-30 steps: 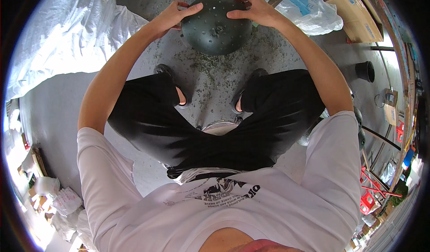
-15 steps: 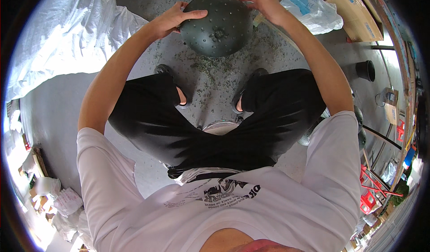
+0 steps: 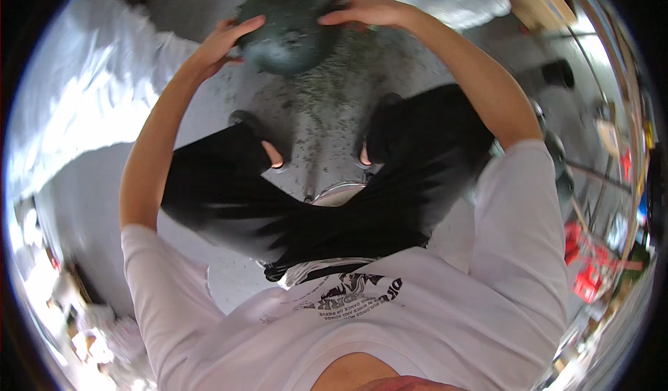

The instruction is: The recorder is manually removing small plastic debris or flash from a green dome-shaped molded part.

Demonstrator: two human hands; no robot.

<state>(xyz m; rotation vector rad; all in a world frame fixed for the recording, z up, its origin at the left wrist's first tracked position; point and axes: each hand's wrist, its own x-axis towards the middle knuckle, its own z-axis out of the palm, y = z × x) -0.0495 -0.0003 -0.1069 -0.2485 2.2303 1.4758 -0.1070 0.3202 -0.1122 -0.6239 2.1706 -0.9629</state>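
Note:
A dark green, rounded, ball-like object studded with small bumps (image 3: 289, 33) is held out beyond my feet, between my two hands. My left hand (image 3: 226, 44) grips its left side, thumb on top and the other fingers partly hidden around the edge. On the upper right side, my right hand (image 3: 358, 10) presses with its thumb toward me; its fingertips are partly out of sight behind the rim. Small greenish scraps (image 3: 337, 88) lie scattered on the grey floor below it.
A white plastic sheet (image 3: 83, 92) is heaped at the left. Clear plastic bagging (image 3: 463, 5) and a cardboard box (image 3: 532, 1) stand at the far right, with a black bin (image 3: 559, 74) nearer. Part of a round seat (image 3: 341, 193) shows between my legs.
The bumpy rounded object has shifted left and slightly away from me. My right hand, earlier raised with fingers spread beside it, now holds its side. My left hand moved along with it.

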